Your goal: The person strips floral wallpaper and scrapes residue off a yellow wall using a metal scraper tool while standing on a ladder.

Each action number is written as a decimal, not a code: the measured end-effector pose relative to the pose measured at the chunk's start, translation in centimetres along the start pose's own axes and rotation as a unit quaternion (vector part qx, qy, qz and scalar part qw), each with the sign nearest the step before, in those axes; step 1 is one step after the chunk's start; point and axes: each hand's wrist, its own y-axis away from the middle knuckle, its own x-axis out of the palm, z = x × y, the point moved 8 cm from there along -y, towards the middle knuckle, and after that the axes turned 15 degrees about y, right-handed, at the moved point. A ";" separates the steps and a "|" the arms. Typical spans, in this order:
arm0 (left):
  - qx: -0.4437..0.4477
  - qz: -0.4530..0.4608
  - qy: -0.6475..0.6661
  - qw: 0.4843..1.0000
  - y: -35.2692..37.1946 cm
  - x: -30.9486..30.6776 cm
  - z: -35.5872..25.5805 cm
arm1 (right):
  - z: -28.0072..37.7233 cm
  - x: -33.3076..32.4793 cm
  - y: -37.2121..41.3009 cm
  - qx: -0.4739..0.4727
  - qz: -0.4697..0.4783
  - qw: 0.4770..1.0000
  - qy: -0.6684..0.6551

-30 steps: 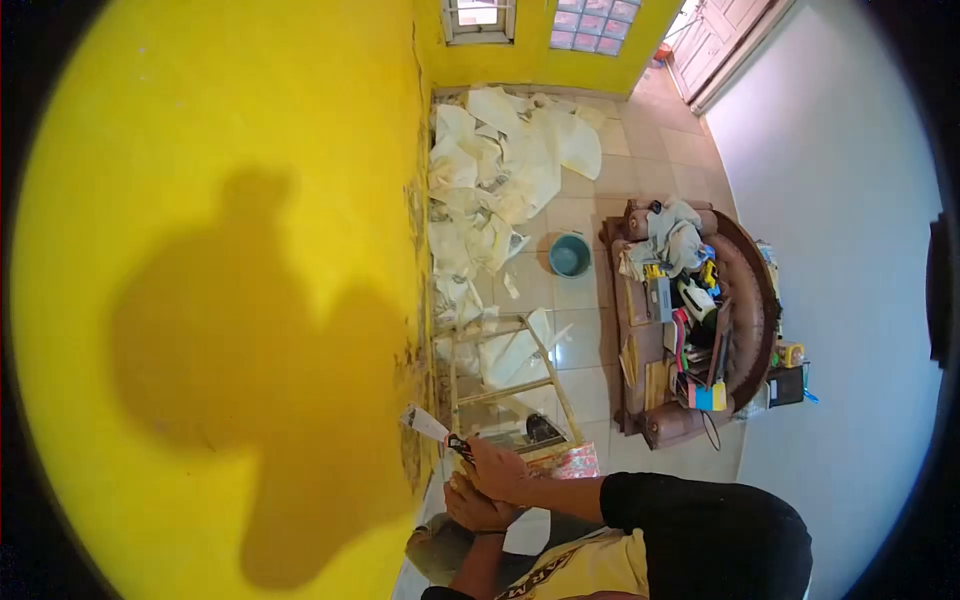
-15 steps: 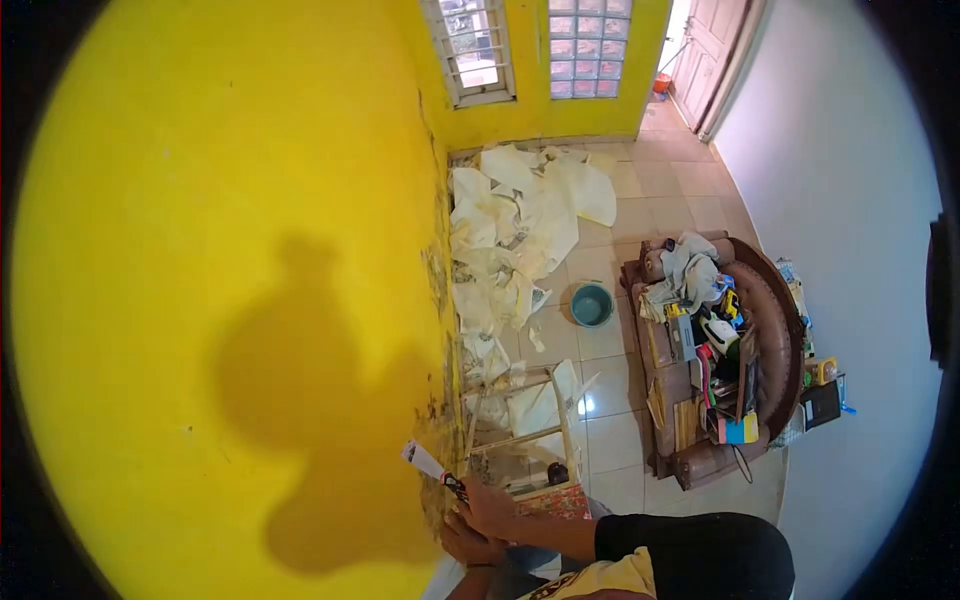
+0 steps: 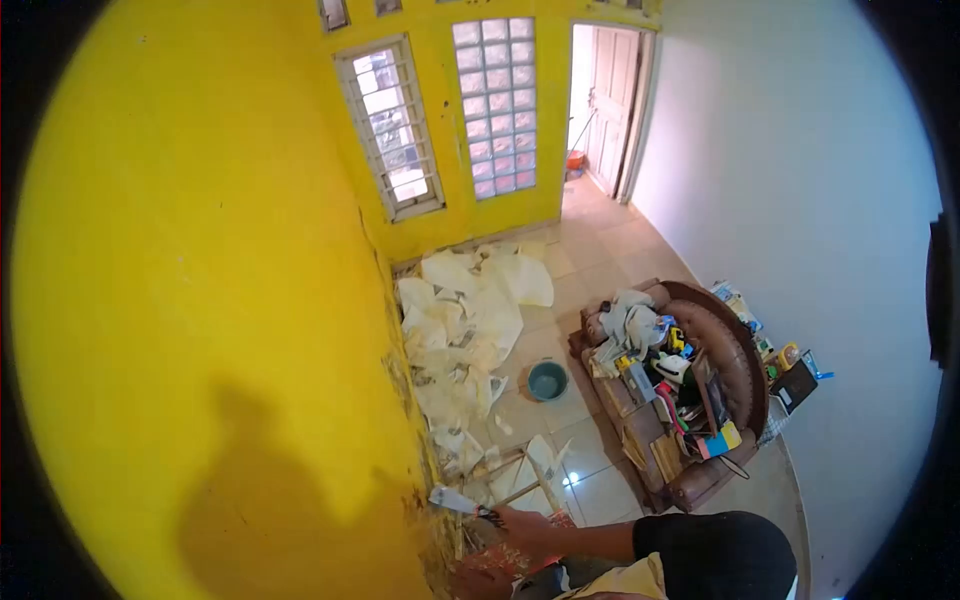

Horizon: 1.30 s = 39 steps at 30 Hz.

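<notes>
My right hand (image 3: 527, 533) is wrapped round the handle of a scraper (image 3: 458, 500). The scraper's flat pale blade points left, right by the stained, peeling lower part of the yellow wall (image 3: 425, 520). Low at the bottom edge is my left hand (image 3: 482, 582), dim and partly cut off, with its fingers not clearly shown. Beneath the hands lies a red patterned surface (image 3: 510, 558), partly covered by my right arm.
Torn pale sheets (image 3: 470, 310) litter the floor along the wall. A wooden frame (image 3: 525, 485) stands below me, and a green bucket (image 3: 547, 381) sits on the tiles. To the right, a brown sofa (image 3: 735, 340) is piled with clothes and boxes. An open door (image 3: 612, 105) is at the back.
The view has tilted up, showing more of the windows and door. My hands, together before, are now apart; the left is lower. The scraper stays in my right hand, its blade lying flatter.
</notes>
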 end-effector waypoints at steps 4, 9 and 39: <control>0.011 0.008 0.004 1.000 -0.7 0.2 -0.2 | -5.8 1.3 0.0 0.043 -0.070 0.991 0.108; 0.024 0.015 0.012 1.000 -1.0 0.5 0.3 | -5.7 1.4 0.3 0.047 -0.076 0.984 0.156; 0.116 -0.125 0.086 0.982 -0.2 -1.6 2.2 | -4.9 -1.4 1.0 -0.163 -0.183 0.955 0.167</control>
